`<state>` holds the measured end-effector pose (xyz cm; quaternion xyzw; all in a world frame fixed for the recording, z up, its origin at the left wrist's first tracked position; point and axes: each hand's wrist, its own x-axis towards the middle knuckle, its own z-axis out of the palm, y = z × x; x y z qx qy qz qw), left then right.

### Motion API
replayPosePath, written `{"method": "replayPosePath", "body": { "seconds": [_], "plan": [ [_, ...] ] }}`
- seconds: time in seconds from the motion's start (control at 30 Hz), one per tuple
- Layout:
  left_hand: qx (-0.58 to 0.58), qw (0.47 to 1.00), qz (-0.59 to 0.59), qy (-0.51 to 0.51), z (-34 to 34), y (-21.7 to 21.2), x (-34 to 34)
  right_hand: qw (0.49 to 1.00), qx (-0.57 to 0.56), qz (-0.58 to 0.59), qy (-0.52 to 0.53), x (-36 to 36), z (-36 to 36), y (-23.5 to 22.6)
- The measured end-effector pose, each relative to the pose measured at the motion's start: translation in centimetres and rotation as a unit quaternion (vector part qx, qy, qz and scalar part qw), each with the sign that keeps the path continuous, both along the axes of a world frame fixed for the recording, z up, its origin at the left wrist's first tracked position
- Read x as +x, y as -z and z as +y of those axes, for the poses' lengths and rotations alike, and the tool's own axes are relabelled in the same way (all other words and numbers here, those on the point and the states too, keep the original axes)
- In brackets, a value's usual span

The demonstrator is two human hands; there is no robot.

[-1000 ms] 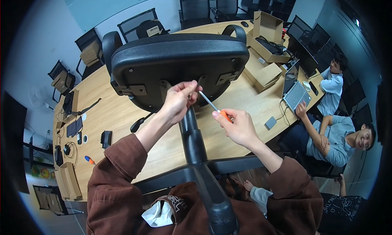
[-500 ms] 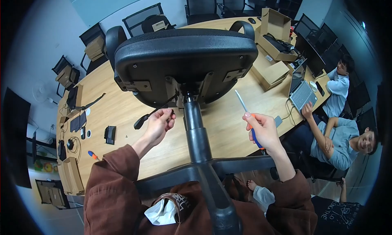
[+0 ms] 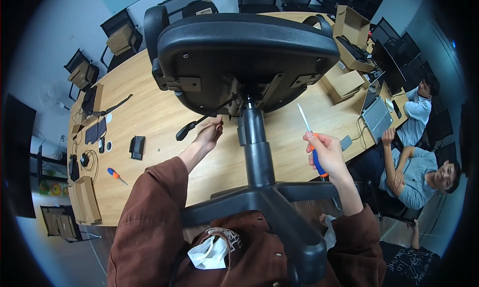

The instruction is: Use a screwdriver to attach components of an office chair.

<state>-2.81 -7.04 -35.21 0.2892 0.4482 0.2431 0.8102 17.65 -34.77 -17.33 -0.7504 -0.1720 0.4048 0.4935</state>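
Observation:
An office chair lies tilted before me, its black seat underside (image 3: 214,80) facing me and its gas column (image 3: 257,142) running to the star base (image 3: 269,202) at my lap. Below the black-paddled lever (image 3: 185,131), my left hand (image 3: 210,133) is closed near the seat's mounting plate; what its fingers hold, if anything, is hidden. To the right of the column my right hand (image 3: 327,154) grips a screwdriver (image 3: 304,118) by its orange and blue handle. The blade points up toward the seat and touches nothing.
On the wooden table (image 3: 149,182) lie a second screwdriver (image 3: 116,175), a black bracket-like part (image 3: 137,147) and a small screw-like bit (image 3: 158,149). Cardboard boxes (image 3: 344,85) and a laptop (image 3: 377,118) stand at right, where two people (image 3: 411,177) sit close by.
My left hand has moved up and right, closer to the seat underside. The chair appears higher and further right in view; the right hand still holds the screwdriver.

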Motion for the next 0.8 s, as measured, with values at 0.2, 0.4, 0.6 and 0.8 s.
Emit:
{"method": "replayPosePath", "body": {
  "seconds": [0.2,0.4,0.6,0.8],
  "plan": [
    [0.013,0.998,-0.045,0.031,1.1,0.0,0.7,0.988,-0.041,-0.017,-0.145,-2.1,1.4,-2.8],
    [-0.011,0.995,-0.053,0.084,2.5,0.3,0.3,0.992,0.049,0.021,-0.113,-3.0,0.2,-4.4],
    [-0.012,0.985,-0.131,0.109,1.6,1.3,-0.4,0.975,0.193,-0.055,0.09,-7.4,-13.2,-1.4],
    [-0.026,0.991,-0.08,0.106,0.7,1.6,0.2,0.968,-0.001,0.169,-0.183,-11.9,-22.4,2.1]
  ]
}}
